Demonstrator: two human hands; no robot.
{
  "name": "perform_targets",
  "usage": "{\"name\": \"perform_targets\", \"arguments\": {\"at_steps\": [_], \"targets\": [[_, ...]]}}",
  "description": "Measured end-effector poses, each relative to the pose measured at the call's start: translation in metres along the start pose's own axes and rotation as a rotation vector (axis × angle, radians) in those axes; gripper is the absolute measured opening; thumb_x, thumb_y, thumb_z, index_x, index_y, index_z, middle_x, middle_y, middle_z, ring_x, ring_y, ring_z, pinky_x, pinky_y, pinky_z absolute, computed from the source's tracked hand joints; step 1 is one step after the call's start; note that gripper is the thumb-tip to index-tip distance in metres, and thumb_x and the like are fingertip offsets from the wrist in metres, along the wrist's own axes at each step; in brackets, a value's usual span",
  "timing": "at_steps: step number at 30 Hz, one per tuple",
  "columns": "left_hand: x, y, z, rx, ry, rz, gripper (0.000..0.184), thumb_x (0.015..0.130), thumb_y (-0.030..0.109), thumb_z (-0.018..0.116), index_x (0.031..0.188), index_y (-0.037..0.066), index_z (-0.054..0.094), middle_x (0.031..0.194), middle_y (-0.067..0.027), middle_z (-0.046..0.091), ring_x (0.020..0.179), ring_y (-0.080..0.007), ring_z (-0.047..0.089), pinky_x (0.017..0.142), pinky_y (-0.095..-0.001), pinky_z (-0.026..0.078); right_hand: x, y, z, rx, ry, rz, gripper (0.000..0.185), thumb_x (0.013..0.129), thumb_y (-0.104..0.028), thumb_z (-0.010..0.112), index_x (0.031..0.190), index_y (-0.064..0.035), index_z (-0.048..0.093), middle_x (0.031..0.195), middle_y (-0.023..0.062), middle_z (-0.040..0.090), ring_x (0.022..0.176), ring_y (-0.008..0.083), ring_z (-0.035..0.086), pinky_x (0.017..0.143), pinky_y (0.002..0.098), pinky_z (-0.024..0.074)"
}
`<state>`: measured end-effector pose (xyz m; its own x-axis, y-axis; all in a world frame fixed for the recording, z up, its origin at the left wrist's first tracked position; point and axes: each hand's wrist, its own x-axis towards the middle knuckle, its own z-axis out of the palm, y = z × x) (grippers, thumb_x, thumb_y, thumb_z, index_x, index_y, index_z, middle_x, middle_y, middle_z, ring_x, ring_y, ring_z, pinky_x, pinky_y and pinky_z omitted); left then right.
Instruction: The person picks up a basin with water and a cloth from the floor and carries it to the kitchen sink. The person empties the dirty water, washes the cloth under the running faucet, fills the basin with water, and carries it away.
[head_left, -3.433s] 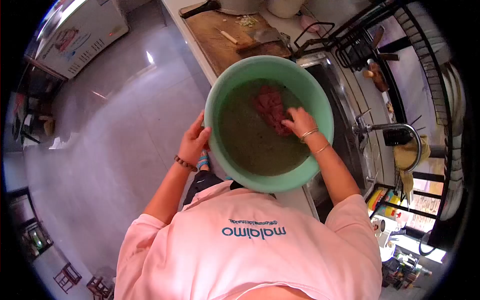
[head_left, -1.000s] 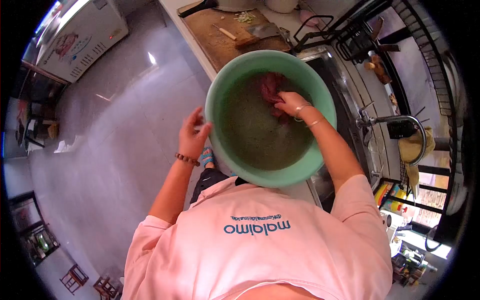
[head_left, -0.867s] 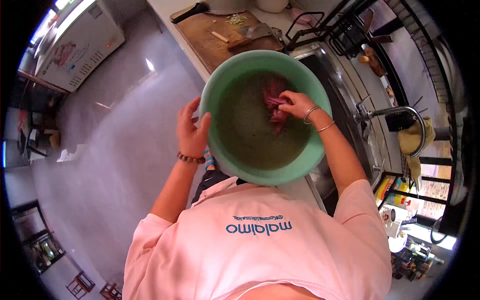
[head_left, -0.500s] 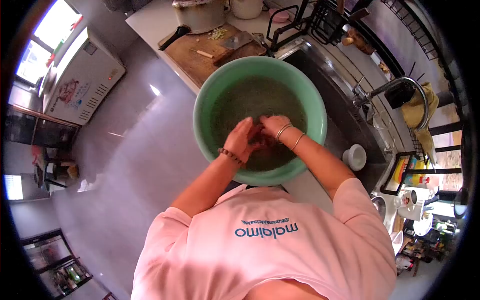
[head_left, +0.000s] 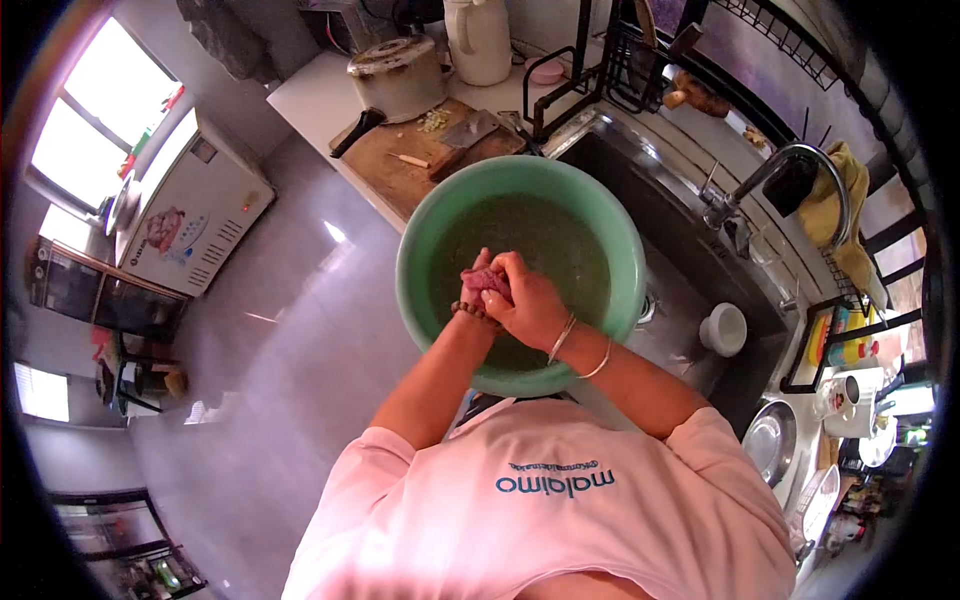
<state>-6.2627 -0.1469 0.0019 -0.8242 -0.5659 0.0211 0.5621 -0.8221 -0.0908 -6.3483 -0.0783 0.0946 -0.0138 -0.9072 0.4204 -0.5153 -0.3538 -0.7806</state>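
A large green basin [head_left: 622, 250] holds murky, greenish-brown water [head_left: 530, 225]. Over its near-left part, my left hand [head_left: 478, 306], with a beaded bracelet at the wrist, cups a reddish-pink lump of raw meat [head_left: 488, 282] from the left and below. My right hand [head_left: 535, 305], wearing two bangles, is closed over the same piece from the right, its fingers pressed into it. Much of the meat is hidden between the two hands, which are above the water's surface.
Beyond the basin, a wooden cutting board [head_left: 385, 152] bears a cleaver [head_left: 470, 128], a small wooden-handled knife [head_left: 410, 160] and chopped bits. A lidded pot [head_left: 398, 80] stands behind it. The steel sink [head_left: 690, 290] on the right contains a white bowl [head_left: 723, 330], below a curved faucet [head_left: 790, 165].
Both hands have risen out of the water and come together around the meat, which now shows clearly. The head view has shifted, so the basin appears slightly lower.
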Motion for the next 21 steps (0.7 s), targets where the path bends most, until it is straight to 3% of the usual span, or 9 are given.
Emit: {"name": "perform_targets", "arguments": {"at_steps": [1, 4, 5, 11, 14, 15, 16, 18, 21], "targets": [[-0.012, -0.032, 0.057, 0.388, 0.525, 0.288, 0.036, 0.078, 0.043, 0.037, 0.072, 0.011, 0.052, 0.074, -0.0057, 0.055, 0.073, -0.0229, 0.051, 0.066, -0.0363, 0.042, 0.001, 0.002, 0.000, -0.048, -0.080, 0.038, 0.031, 0.070, -0.019, 0.049, 0.094, -0.0044, 0.035, 0.078, 0.0191, 0.052, 0.072, 0.0347, 0.052, 0.060, 0.0422, 0.0411], [0.000, -0.030, 0.039, 0.325, 0.406, 0.226, 0.036, 0.078, 0.044, 0.036, 0.078, 0.012, 0.052, 0.080, -0.0045, 0.055, 0.075, -0.0237, 0.051, 0.066, -0.0387, 0.041, 0.008, 0.033, 0.001, -0.253, -0.177, 0.146, 0.029, 0.071, -0.017, 0.045, 0.095, -0.0038, 0.036, 0.072, 0.0191, 0.053, 0.067, 0.0369, 0.051, 0.058, 0.0424, 0.0415], [-0.004, -0.036, 0.044, 0.277, 0.466, 0.085, 0.043, 0.081, 0.044, 0.028, 0.105, 0.011, 0.042, 0.110, -0.0108, 0.043, 0.099, -0.0267, 0.040, 0.082, -0.0454, 0.032, 0.013, 0.042, -0.003, -0.355, -0.257, 0.244, 0.024, 0.072, -0.015, 0.046, 0.092, -0.0042, 0.038, 0.075, 0.0186, 0.054, 0.071, 0.0332, 0.053, 0.058, 0.0401, 0.0437], [-0.014, -0.059, 0.034, 0.323, 0.519, -0.061, 0.048, 0.079, 0.047, 0.029, 0.108, 0.010, 0.041, 0.110, -0.0121, 0.043, 0.098, -0.0312, 0.041, 0.082, -0.0536, 0.027, 0.014, 0.073, -0.018, -0.668, -0.620, 0.238, 0.018, 0.070, -0.019, 0.050, 0.081, -0.0050, 0.047, 0.075, 0.0151, 0.056, 0.073, 0.0295, 0.055, 0.062, 0.0380, 0.0432], [-0.010, -0.032, -0.020, 0.276, 0.526, -0.191, 0.046, 0.076, 0.045, 0.035, 0.106, 0.010, 0.042, 0.109, -0.0123, 0.044, 0.097, -0.0299, 0.042, 0.084, -0.0524, 0.028, 0.013, 0.048, -0.023, -0.436, -0.495, 0.267, 0.019, 0.069, -0.021, 0.053, 0.079, -0.0056, 0.048, 0.074, 0.0139, 0.056, 0.072, 0.0291, 0.055, 0.062, 0.0380, 0.0425], [-0.010, -0.044, 0.028, 0.257, 0.552, -0.075, 0.033, 0.081, 0.037, 0.033, 0.091, 0.010, 0.048, 0.089, -0.0135, 0.050, 0.080, -0.0262, 0.049, 0.075, -0.0461, 0.039, 0.012, 0.040, -0.027, -0.297, -0.448, 0.228, 0.020, 0.068, -0.023, 0.054, 0.076, -0.0049, 0.049, 0.074, 0.0144, 0.056, 0.070, 0.0296, 0.054, 0.061, 0.0379, 0.0423], [-0.007, -0.037, 0.005, 0.256, 0.552, -0.074, 0.033, 0.081, 0.037, 0.033, 0.091, 0.010, 0.048, 0.089, -0.0135, 0.050, 0.080, -0.0262, 0.049, 0.075, -0.0461, 0.039, 0.014, 0.033, -0.030, -0.298, -0.449, 0.227, 0.020, 0.068, -0.023, 0.054, 0.076, -0.0049, 0.049, 0.074, 0.0144, 0.056, 0.070, 0.0296, 0.054, 0.061, 0.0379, 0.0423], [-0.001, -0.015, -0.058, 0.239, 0.208, 0.033, 0.024, 0.082, 0.023, 0.034, 0.091, 0.006, 0.048, 0.092, -0.0136, 0.051, 0.084, -0.0254, 0.050, 0.075, -0.0411, 0.041, 0.016, 0.023, -0.034, -0.046, -0.324, 0.150, 0.020, 0.067, -0.019, 0.057, 0.074, -0.0023, 0.050, 0.068, 0.0132, 0.055, 0.063, 0.0255, 0.054, 0.057, 0.0326, 0.0424], [-0.007, -0.033, 0.014, 0.324, 0.310, 0.131, 0.023, 0.083, 0.017, 0.033, 0.099, 0.005, 0.044, 0.099, -0.0112, 0.049, 0.091, -0.0233, 0.048, 0.078, -0.0379, 0.041, 0.021, 0.043, -0.037, -0.098, -0.156, 0.259, 0.023, 0.069, -0.025, 0.055, 0.071, -0.0026, 0.050, 0.070, 0.0132, 0.055, 0.063, 0.0267, 0.054, 0.056, 0.0337, 0.0422]]}}
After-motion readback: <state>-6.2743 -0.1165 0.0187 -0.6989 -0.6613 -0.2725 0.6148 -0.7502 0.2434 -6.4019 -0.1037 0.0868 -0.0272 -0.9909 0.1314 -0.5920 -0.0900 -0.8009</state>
